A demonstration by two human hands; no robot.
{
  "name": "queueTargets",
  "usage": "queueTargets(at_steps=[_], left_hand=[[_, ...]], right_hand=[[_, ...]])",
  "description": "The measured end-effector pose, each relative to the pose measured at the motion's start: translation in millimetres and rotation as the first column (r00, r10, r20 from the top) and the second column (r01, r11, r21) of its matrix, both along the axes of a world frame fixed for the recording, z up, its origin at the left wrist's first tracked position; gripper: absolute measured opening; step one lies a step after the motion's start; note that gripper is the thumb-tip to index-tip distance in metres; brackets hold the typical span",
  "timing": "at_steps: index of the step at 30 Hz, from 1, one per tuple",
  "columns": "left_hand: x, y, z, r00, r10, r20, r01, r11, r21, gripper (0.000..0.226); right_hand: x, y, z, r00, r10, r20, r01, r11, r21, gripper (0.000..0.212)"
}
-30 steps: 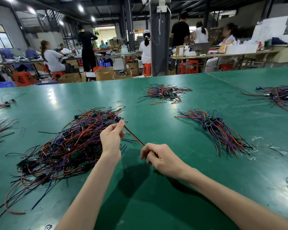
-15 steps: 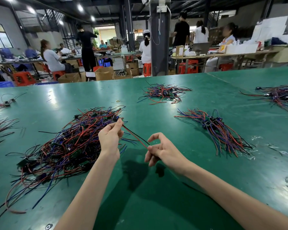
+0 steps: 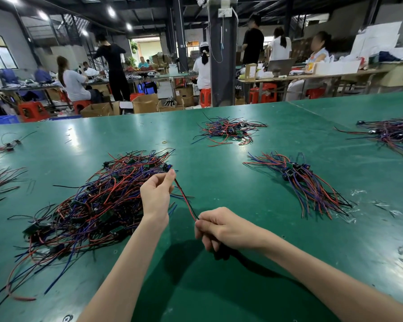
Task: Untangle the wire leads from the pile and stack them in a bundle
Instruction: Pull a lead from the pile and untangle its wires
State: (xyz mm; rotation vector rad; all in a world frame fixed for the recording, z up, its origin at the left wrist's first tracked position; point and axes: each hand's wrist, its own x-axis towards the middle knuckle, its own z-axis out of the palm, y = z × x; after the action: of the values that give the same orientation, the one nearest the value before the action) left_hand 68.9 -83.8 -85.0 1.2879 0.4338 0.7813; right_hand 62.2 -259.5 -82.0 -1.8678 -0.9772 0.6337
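Closest, the right hand has its fingers curled tight, pinching the lower end of a red-and-black wire lead above the green table. Just beyond, the left hand pinches the lead's upper end between thumb and fingertips, at the edge of the tangled pile. Farther right, well apart, lies the sorted bundle; another heap sits beyond both.
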Motion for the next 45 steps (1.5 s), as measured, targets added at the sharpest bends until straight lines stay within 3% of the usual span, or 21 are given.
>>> queueTargets(at_steps=[3,7,9,12,16,18,23,28,36,40,45], left_hand=[[1,-3,-6,0.999,0.007,-0.042,-0.002,0.994,0.108,0.018],[1,-12,-14,0.992,0.027,-0.121,0.023,0.92,0.39,0.019],[1,-12,-14,0.99,0.032,-0.136,0.031,0.899,0.437,0.019],[1,-9,-13,0.989,0.053,-0.137,-0.004,0.941,0.339,0.019],[-2,-8,-5,0.999,-0.048,-0.014,0.046,0.992,-0.12,0.017],[-4,-9,2,0.993,-0.107,0.044,0.114,0.966,-0.23,0.015],[-11,-14,13,0.978,-0.181,0.101,0.202,0.94,-0.276,0.015],[-13,-21,17,0.954,-0.274,0.118,0.298,0.891,-0.342,0.014],[-13,-25,18,0.916,-0.384,0.117,0.399,0.838,-0.372,0.014],[-12,-14,19,0.937,-0.328,0.117,0.348,0.857,-0.38,0.015],[-13,-4,19,0.966,-0.224,0.132,0.259,0.878,-0.403,0.012]], right_hand=[[-5,2,0,0.998,0.05,0.028,-0.051,0.997,0.056,0.025],[-4,4,4,0.998,0.032,0.062,-0.042,0.984,0.175,0.029],[-1,2,7,0.999,0.015,0.05,-0.025,0.976,0.217,0.031],[0,1,8,0.999,-0.048,-0.025,0.053,0.966,0.254,0.029],[9,4,3,0.968,-0.22,-0.119,0.237,0.96,0.148,0.033],[16,3,0,0.938,-0.306,-0.162,0.32,0.945,0.066,0.035],[27,3,-1,0.872,-0.44,-0.214,0.441,0.896,-0.05,0.027],[30,0,4,0.872,-0.487,-0.051,0.48,0.87,-0.112,0.029],[34,-3,2,0.879,-0.473,0.057,0.477,0.87,-0.123,0.036],[29,-5,-1,0.933,-0.357,0.046,0.359,0.93,-0.077,0.034],[21,-1,-3,0.974,-0.141,-0.176,0.139,0.99,-0.025,0.026]])
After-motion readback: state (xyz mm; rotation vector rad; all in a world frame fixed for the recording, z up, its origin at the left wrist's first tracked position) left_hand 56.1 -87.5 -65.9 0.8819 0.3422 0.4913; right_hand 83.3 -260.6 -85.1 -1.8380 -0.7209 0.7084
